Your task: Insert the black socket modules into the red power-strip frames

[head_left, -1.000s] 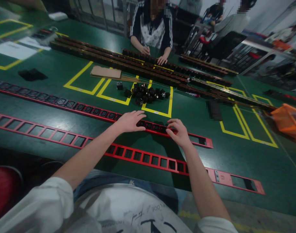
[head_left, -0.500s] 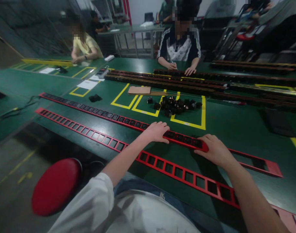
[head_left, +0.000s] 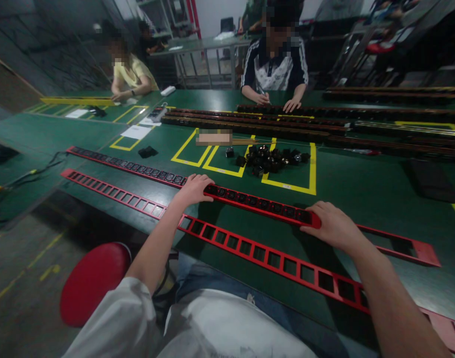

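A long red strip (head_left: 265, 211) fitted with a row of black sockets runs slantwise across the bench. My left hand (head_left: 194, 190) is closed over it near the middle, thumb on the near edge and fingers over the far side. At the strip's right end my right hand (head_left: 331, 222) is wrapped around the red tip. Closer to my body lies a second red strip (head_left: 267, 253) with open rectangular cut-outs, passing below both forearms. Part of another red frame (head_left: 426, 252) shows beyond my right wrist.
Loose black socket pieces (head_left: 266, 160) lie heaped beyond the strip, near a blurred flat piece (head_left: 213, 137). Long dark strips (head_left: 250, 124) span the bench behind them. A co-worker (head_left: 274, 67) sits opposite with a pen; another person (head_left: 132, 79) is at left. A red stool (head_left: 95, 286) stands lower left.
My left hand has slid leftward along the socket strip, uncovering more sockets between my hands. My right hand stays on the right end. The view has shifted slightly.
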The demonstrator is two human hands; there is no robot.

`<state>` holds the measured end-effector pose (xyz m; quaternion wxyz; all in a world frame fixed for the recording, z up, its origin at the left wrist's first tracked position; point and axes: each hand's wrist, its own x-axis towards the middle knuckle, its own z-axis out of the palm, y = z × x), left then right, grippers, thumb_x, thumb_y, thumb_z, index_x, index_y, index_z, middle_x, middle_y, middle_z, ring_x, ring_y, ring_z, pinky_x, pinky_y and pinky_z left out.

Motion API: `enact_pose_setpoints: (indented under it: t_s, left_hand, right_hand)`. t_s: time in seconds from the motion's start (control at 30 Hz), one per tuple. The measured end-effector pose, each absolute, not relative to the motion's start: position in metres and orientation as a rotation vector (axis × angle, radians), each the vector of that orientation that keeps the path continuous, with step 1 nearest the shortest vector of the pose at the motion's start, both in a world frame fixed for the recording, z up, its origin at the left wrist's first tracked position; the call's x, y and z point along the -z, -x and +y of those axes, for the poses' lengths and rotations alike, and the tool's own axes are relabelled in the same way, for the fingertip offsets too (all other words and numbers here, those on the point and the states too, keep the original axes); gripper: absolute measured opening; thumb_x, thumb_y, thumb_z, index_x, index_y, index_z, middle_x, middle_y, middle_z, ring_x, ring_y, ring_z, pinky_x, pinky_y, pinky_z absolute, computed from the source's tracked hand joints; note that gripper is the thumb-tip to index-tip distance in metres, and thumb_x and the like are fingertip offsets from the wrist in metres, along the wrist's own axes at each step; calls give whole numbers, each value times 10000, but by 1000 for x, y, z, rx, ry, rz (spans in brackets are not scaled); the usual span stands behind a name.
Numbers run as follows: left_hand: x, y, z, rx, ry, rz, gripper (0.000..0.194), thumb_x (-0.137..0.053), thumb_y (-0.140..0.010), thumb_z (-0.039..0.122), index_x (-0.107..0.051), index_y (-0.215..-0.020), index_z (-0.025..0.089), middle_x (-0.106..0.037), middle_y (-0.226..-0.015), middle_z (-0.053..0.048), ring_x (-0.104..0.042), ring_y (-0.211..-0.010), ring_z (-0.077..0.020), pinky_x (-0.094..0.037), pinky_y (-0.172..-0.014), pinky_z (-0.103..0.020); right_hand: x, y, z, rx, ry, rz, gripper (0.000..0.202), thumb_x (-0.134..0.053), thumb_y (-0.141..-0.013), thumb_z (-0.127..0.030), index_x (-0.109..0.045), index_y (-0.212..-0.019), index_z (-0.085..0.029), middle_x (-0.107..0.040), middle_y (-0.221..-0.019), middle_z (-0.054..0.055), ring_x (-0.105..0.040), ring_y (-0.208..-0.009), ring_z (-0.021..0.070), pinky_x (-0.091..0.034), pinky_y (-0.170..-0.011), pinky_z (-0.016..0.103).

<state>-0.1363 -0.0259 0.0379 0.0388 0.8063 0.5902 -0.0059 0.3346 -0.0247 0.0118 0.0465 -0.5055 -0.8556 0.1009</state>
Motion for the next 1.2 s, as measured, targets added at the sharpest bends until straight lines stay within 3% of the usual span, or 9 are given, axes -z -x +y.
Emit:
enact_pose_setpoints:
  t_s: [0.13,0.23,0.33,0.4,0.53,0.7,0.87,1.0,1.2]
  left_hand:
    - [-37,145,-24,21,-2447,1814,531,-743,-836,444,-586,-1293,223,-627,-1302,-82,-554,-1240,-273,-304,-1148,-464]
    - [-35,155,-22,46,-2422,1849,545,-718,-845,438,-566,-1326,233,-622,-1328,-87,-543,-1267,-281,-303,-1150,-454]
    - [-32,164,-18,75,-2417,1824,538,-705,-830,462,-582,-1304,237,-634,-1318,-80,-555,-1259,-290,-325,-1137,-439]
    - [-29,169,-14,79,-2421,1775,525,-696,-815,481,-606,-1261,222,-656,-1267,-87,-592,-1201,-301,-397,-1067,-413]
    - [-24,172,-9,68,-2460,1751,550,-654,-808,518,-611,-1254,199,-663,-1224,-116,-620,-1140,-338,-456,-988,-429]
    - [-27,168,-14,80,-2443,1756,518,-629,-813,510,-612,-1245,225,-665,-1206,-115,-624,-1123,-347,-468,-984,-452]
    - [-30,165,-16,87,-2430,1772,497,-622,-828,487,-617,-1245,218,-662,-1205,-131,-621,-1142,-368,-477,-979,-477]
    - [-33,153,-16,91,-2429,1769,488,-657,-828,466,-618,-1246,218,-655,-1237,-126,-619,-1154,-363,-473,-979,-469]
    - [-39,114,-22,114,-2498,1757,493,-728,-844,433,-601,-1261,202,-648,-1254,-98,-598,-1169,-304,-463,-981,-410]
  right_hand:
    - [-20,-365,-22,-321,1563,-2485,351,-635,-818,-541,-683,-937,-214,-661,-1020,139,-621,-948,329,-511,-789,462]
    - [-27,-397,-18,-62,1664,-2234,276,-505,-912,-462,-611,-778,-246,-631,-891,155,-597,-928,352,-484,-771,480]
    - [-30,-406,-20,-137,1577,-2230,245,-555,-877,-428,-659,-927,-211,-658,-1009,166,-611,-1009,353,-498,-884,505]
    - [-28,-399,-24,-279,1574,-2251,367,-587,-865,-452,-671,-1096,-179,-674,-1116,170,-617,-1073,356,-504,-933,525]
    - [-22,-373,-30,-380,1532,-2269,461,-543,-941,-450,-621,-1319,-197,-655,-1315,152,-592,-1218,352,-481,-1016,572]
    - [-19,-353,-37,-466,1432,-2387,353,-634,-924,-391,-675,-1241,-242,-709,-1209,101,-641,-1127,311,-516,-986,545]
    - [-25,-342,-39,-461,1476,-2449,482,-784,-803,-404,-670,-1244,-247,-687,-1185,102,-618,-1106,330,-551,-914,528]
    - [-28,-348,-38,-487,1540,-2433,447,-756,-812,-410,-674,-1224,-259,-688,-1173,97,-620,-1103,324,-557,-897,509]
    - [-17,-371,-31,-255,1733,-2533,575,-756,-724,-577,-682,-1157,-207,-675,-1126,142,-620,-1043,375,-530,-838,518]
